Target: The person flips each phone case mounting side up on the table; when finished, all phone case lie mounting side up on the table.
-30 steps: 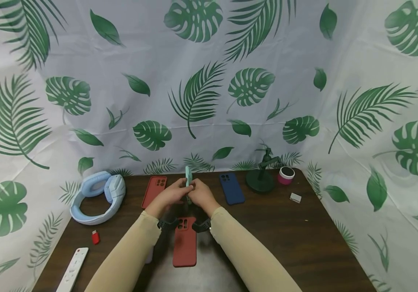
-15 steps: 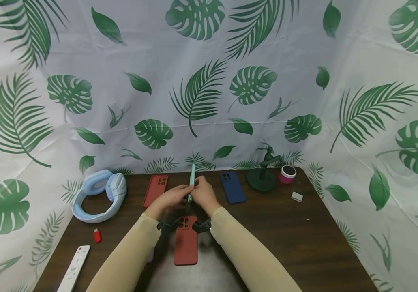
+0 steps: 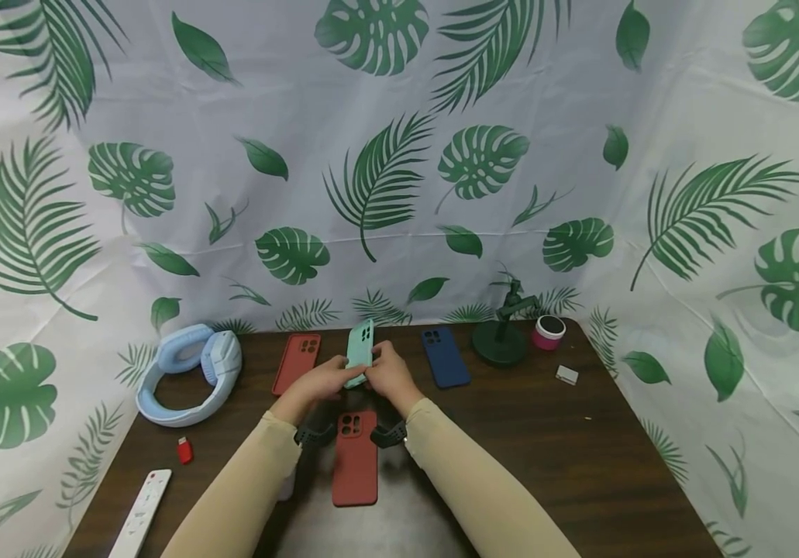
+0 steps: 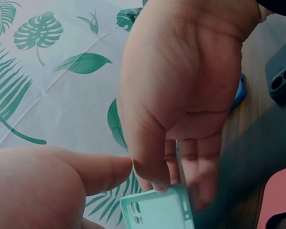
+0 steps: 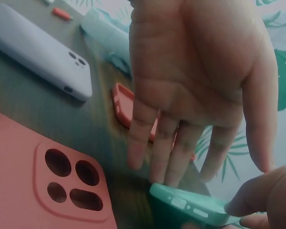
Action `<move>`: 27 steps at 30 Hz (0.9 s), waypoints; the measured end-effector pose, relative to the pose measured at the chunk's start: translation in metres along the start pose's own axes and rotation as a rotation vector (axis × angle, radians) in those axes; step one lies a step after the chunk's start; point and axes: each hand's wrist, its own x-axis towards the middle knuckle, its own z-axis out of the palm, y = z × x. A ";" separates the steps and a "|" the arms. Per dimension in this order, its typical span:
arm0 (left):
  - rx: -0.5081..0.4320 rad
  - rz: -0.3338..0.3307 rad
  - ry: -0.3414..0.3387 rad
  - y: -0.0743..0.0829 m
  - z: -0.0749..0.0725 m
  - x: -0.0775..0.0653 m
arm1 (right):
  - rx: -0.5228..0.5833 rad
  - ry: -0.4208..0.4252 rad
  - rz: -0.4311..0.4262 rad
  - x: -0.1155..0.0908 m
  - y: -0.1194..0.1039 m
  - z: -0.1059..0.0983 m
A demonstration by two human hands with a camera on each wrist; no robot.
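Observation:
A mint green phone case (image 3: 359, 353) with camera cutouts is held up by both hands near the back of the table. My left hand (image 3: 324, 380) grips its lower left, thumb lying across the case in the head view. On the other side, my right hand (image 3: 390, 374) pinches the lower right edge. In the left wrist view, the right thumb presses on the edge of the green case (image 4: 159, 210), whose hollow inside shows. Straight fingers of the left hand (image 5: 190, 76) reach down behind the green case (image 5: 195, 205) in the right wrist view.
Phone cases lie around: red (image 3: 355, 465) in front, red (image 3: 297, 364) behind left, blue (image 3: 445, 360) at right, lilac (image 5: 40, 52) under the left forearm. Blue headphones (image 3: 190, 380), red USB stick (image 3: 184, 451) and remote (image 3: 141, 511) are left; lamp (image 3: 499, 343), pink jar (image 3: 548, 332) and white piece (image 3: 566, 375) right.
The green case has turned from edge-on so that its broad face with the cutouts shows in the head view. Both hands keep hold of it; the left has shifted slightly left.

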 end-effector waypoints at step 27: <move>0.034 -0.010 0.056 -0.010 0.006 -0.003 | -0.075 -0.121 0.130 -0.003 0.011 0.004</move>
